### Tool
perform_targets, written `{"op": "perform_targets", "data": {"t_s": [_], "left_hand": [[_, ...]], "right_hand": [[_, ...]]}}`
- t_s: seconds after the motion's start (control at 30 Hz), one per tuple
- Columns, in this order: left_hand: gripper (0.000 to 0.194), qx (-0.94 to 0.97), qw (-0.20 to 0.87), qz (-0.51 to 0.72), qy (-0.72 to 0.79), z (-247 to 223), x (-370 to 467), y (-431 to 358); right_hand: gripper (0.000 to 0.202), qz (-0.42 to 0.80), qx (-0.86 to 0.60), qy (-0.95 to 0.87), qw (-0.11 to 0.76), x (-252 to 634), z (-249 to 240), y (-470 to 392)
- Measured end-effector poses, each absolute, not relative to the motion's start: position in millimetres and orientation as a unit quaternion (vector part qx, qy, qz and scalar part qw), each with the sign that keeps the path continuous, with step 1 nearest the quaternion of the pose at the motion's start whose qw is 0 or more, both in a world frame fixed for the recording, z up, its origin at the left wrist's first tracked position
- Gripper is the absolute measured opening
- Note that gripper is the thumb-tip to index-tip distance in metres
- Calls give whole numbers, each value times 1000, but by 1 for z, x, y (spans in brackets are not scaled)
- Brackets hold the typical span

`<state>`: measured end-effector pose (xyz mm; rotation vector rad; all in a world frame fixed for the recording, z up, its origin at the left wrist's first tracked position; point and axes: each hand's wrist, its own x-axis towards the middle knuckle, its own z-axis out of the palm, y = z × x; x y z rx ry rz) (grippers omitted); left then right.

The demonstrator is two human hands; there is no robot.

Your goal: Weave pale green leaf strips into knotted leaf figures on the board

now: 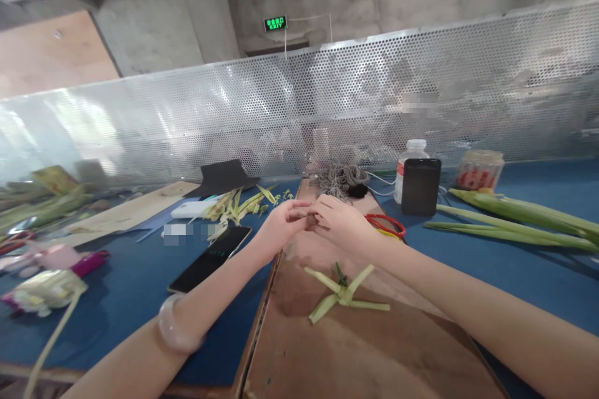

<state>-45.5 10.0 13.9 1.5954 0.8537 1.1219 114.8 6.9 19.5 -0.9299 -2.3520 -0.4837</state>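
My left hand point(286, 227) and my right hand point(337, 222) meet above the far part of a brown wooden board point(299, 355). Their fingertips are pressed together around something too small and blurred to make out. A pale bangle circles my left wrist. Below the hands, on the board, lies a star-shaped piece of folded green leaf strips point(344, 294), touched by neither hand. Just behind my fingers sits a tangle of grey cord point(339, 179). Red and yellow rings point(390, 225) lie beside my right hand.
A phone point(213, 260) and leaf scraps point(238, 204) lie left on the blue tabletop. At right are a bottle point(416, 149), a black upright object point(421, 187), a jar point(480, 170) and long green leaves point(528, 215). A perforated metal screen point(262, 106) stands behind.
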Motion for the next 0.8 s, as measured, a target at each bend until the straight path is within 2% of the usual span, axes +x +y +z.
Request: {"op": "perform_targets", "data": {"t_s": [0.17, 0.4, 0.67, 0.8], "left_hand": [[39, 644, 526, 459, 312, 13, -48, 12], [49, 630, 546, 455, 313, 14, -45, 9], [41, 605, 602, 439, 280, 14, -51, 14], [40, 608, 613, 428, 265, 13, -54, 17]], "right_hand": [[13, -95, -329, -878, 334, 117, 18, 11], [11, -155, -345, -874, 305, 114, 21, 2], [5, -62, -282, -885, 365, 117, 25, 8], [10, -45, -269, -882, 383, 119, 25, 7]]}}
